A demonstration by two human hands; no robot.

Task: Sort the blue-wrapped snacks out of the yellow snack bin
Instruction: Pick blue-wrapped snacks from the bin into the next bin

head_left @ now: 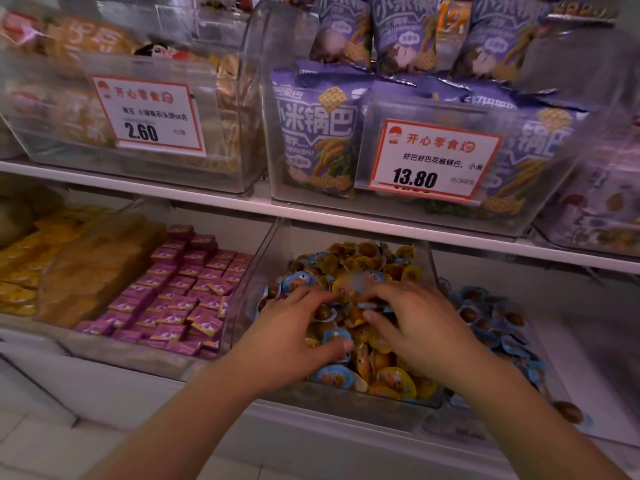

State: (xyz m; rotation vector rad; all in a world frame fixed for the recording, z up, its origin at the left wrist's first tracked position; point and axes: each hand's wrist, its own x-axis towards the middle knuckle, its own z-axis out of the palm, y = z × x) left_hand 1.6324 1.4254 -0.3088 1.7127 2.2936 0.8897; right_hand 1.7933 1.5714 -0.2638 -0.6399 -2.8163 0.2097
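In the head view we see the yellow snack bin [346, 403] at six o'clock still mixed. Our left hand [294, 337] and right hand [415, 327] rake the blue-wrapped snacks [332, 375], fingers spread, clamping nothing clearly; a blue pile [491, 317] lies at three o'clock.

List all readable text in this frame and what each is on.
"开心零食" and "2.60": left price tag; its product line is too blurred.
"开心零食", "好巴好巴花椒锅巴, 小米", "13.80": right price tag; unit print beside the price is unclear.
"小米锅巴": purple snack bags.
Pink packets and the small snacks under both hands: print too small to read.
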